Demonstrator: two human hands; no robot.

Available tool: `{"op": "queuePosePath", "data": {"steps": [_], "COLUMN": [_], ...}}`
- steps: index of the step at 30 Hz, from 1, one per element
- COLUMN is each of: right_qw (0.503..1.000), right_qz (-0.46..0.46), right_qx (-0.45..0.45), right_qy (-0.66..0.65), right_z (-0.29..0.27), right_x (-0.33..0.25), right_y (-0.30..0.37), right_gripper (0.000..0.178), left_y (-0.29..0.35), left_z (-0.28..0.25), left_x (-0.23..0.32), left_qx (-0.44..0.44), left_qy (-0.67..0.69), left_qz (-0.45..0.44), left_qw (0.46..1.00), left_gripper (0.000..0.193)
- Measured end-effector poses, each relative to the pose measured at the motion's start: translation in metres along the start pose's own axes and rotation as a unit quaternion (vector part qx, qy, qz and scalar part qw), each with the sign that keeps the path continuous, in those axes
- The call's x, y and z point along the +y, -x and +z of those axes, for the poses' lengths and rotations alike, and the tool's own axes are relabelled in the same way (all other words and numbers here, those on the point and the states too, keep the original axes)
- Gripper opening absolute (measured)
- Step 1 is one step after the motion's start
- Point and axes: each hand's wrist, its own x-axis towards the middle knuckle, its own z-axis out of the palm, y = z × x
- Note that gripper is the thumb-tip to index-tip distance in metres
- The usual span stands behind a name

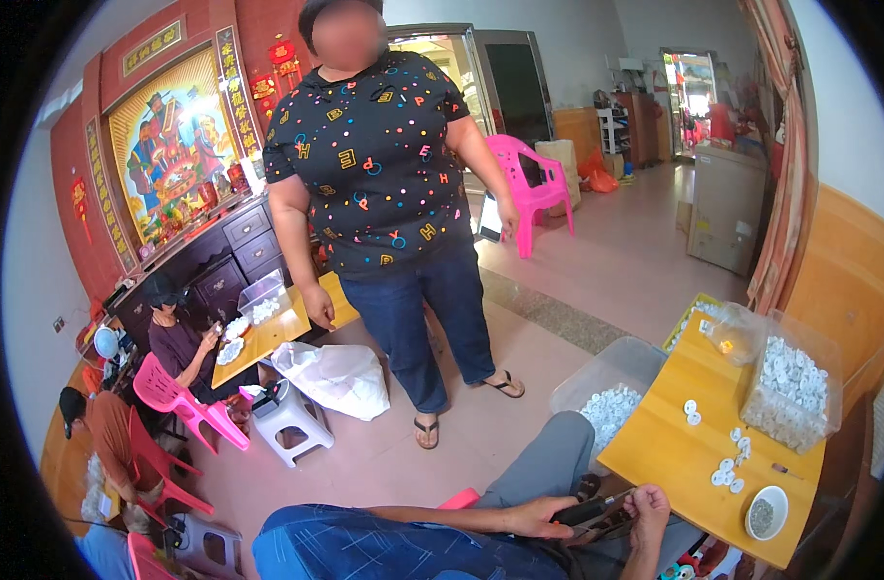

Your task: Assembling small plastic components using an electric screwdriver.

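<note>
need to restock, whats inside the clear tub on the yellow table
The clear tub on the yellow table is mostly full of small white round pieces. Those deeper in the pile are covered by the ones against the walls.

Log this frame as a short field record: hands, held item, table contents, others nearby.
left hand: grips one end of a dark flat device over the lap
right hand: at the device's other end
table: yellow; small white round parts, clear bin of white parts, small white bowl
floor bin: clear, white parts inside
others: standing person in dark patterned shirt; seated person at far table
</note>
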Motion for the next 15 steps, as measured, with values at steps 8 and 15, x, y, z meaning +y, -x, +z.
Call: {"op": "queuePosePath", "data": {"steps": [8, 15], "right_qw": [0.998, 0.997], "right_qz": [0.011, 0.022], "right_qx": [0.000, 0.017], "right_qy": [-0.057, -0.071], "right_z": [-0.001, 0.008], "right_x": [0.000, -0.010], "right_y": [0.001, 0.004], "right_gripper": [0.008, 0.009], "left_y": [0.000, -0.002], "left_z": [-0.002, -0.003], "left_x": [0.000, -0.011], "left_qx": [-0.002, 0.007], "left_qy": [-0.024, -0.010], "left_qz": [-0.003, -0.012], "left_qw": [1.000, 1.000], "left_gripper": [0.035, 0.034]}}
